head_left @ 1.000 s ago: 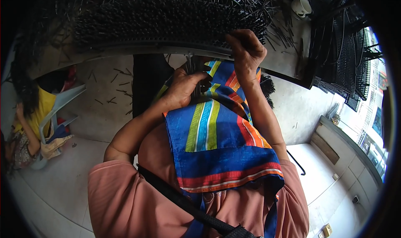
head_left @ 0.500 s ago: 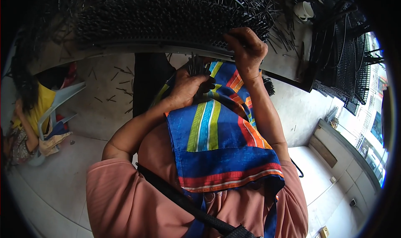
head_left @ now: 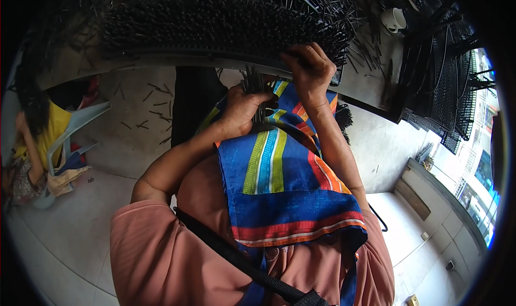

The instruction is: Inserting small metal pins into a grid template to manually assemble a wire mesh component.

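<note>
My left hand (head_left: 240,108) is closed round a bundle of thin dark sticks (head_left: 252,84), held upright just before the table's near edge. Above that edge, to the right, is my right hand (head_left: 313,69), its fingers bent and pinched together. Whatever sits between those fingertips is too dark and small to make out. Right behind it stretches a long black rack (head_left: 215,26), packed with rows of upright dark sticks. The right fingertips are at the rack's near right part. Across my lap lies a striped apron (head_left: 279,166).
Loose dark sticks (head_left: 365,56) are strewn on the table, with a white cup (head_left: 393,20) behind them. Black perforated racks (head_left: 446,85) are stacked at the right. More sticks (head_left: 156,104) litter the floor. At the left, a person in yellow (head_left: 56,126) is near a pale chair (head_left: 80,126).
My right hand has shifted slightly left and toward me along the rack's near edge. The left hand keeps its bundle in nearly the same place.
</note>
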The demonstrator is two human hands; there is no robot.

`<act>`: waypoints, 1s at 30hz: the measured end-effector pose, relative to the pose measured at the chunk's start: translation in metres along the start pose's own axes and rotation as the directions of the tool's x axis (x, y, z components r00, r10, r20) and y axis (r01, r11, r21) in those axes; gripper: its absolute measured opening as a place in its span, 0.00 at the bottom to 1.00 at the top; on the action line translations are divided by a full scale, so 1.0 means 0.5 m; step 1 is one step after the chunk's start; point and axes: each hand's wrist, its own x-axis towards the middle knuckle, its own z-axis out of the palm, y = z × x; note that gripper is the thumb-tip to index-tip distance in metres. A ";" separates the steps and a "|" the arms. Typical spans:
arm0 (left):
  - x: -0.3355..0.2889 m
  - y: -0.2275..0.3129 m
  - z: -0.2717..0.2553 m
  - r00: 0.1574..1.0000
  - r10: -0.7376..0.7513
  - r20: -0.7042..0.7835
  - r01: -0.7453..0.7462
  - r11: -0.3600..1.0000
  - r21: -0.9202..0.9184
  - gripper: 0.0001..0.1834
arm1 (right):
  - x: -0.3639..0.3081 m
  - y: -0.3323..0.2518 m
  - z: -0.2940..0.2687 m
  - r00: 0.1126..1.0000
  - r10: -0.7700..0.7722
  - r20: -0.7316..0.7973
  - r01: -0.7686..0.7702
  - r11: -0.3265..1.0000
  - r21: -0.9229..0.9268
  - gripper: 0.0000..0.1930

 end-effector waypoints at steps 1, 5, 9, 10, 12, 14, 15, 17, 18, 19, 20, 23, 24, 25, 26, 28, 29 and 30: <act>0.001 -0.001 -0.001 1.000 -0.001 0.001 0.001 1.000 -0.001 0.15 | -0.001 -0.003 -0.001 1.000 0.000 0.000 0.000 1.000 -0.001 0.07; 0.007 0.000 -0.007 1.000 -0.008 -0.002 0.008 0.996 -0.087 0.14 | 0.002 -0.015 -0.006 1.000 0.012 0.009 -0.011 0.998 -0.060 0.06; 0.017 -0.004 -0.011 0.997 -0.063 0.033 0.068 0.984 -0.166 0.12 | 0.004 -0.007 -0.008 0.999 0.040 -0.016 -0.041 0.998 -0.051 0.05; 0.017 -0.002 -0.013 0.998 -0.062 0.032 0.067 0.984 -0.166 0.12 | 0.003 -0.007 -0.009 0.999 0.040 -0.016 -0.041 0.998 -0.050 0.05; 0.015 0.001 -0.015 0.996 -0.088 0.031 0.091 0.983 -0.159 0.11 | 0.000 -0.007 -0.011 0.999 0.029 -0.018 -0.030 0.998 -0.062 0.05; 0.017 -0.006 -0.013 0.998 -0.057 0.042 0.063 0.984 -0.168 0.11 | -0.015 0.017 -0.015 0.999 0.035 -0.020 -0.036 0.998 -0.046 0.05; 0.018 -0.007 -0.011 0.998 -0.027 0.050 0.036 0.983 -0.178 0.10 | -0.020 0.027 -0.016 0.999 0.044 -0.020 -0.044 0.999 -0.029 0.05; 0.013 0.001 -0.012 0.996 -0.051 0.067 0.061 0.983 -0.171 0.11 | -0.017 0.000 -0.018 0.998 0.060 0.019 -0.058 0.993 -0.103 0.05; 0.011 0.003 -0.012 0.994 -0.072 0.086 0.086 0.983 -0.163 0.11 | -0.019 -0.012 -0.020 0.995 0.078 0.056 -0.067 0.982 -0.178 0.05; 0.012 0.003 -0.012 0.994 -0.071 0.087 0.084 0.983 -0.162 0.11 | -0.023 -0.016 -0.023 0.996 0.077 0.055 -0.066 0.982 -0.177 0.05; 0.012 0.001 -0.011 0.993 -0.060 0.102 0.077 0.983 -0.170 0.11 | -0.027 -0.020 -0.027 0.982 0.164 0.094 -0.157 0.984 -0.078 0.06; 0.007 0.005 0.000 0.989 -0.059 0.135 0.080 0.985 -0.154 0.12 | -0.036 -0.021 -0.035 0.879 0.381 0.287 -0.426 0.897 0.115 0.07; 0.005 0.008 0.006 0.986 -0.065 0.151 0.086 0.987 -0.135 0.12 | -0.040 -0.019 -0.037 0.763 0.472 0.442 -0.592 0.785 0.184 0.06; 0.003 0.009 0.010 0.986 -0.068 0.152 0.088 0.987 -0.132 0.12 | -0.046 -0.010 -0.032 0.753 0.469 0.462 -0.601 0.775 0.194 0.06; 0.002 0.009 0.014 0.986 -0.056 0.157 0.075 0.990 -0.117 0.11 | -0.049 -0.004 -0.039 0.753 0.471 0.460 -0.603 0.774 0.195 0.06; -0.002 0.013 0.020 0.986 -0.045 0.162 0.062 0.993 -0.100 0.10 | -0.046 0.000 -0.056 0.628 0.581 0.517 -0.753 0.621 0.217 0.06; -0.005 0.017 0.023 0.992 -0.028 0.124 0.043 0.992 -0.121 0.10 | -0.045 -0.004 -0.060 0.629 0.581 0.516 -0.753 0.620 0.219 0.06; -0.007 0.019 0.024 0.996 -0.011 0.085 0.023 0.990 -0.142 0.09 | -0.045 -0.009 -0.065 0.707 0.586 0.396 -0.701 0.652 0.288 0.04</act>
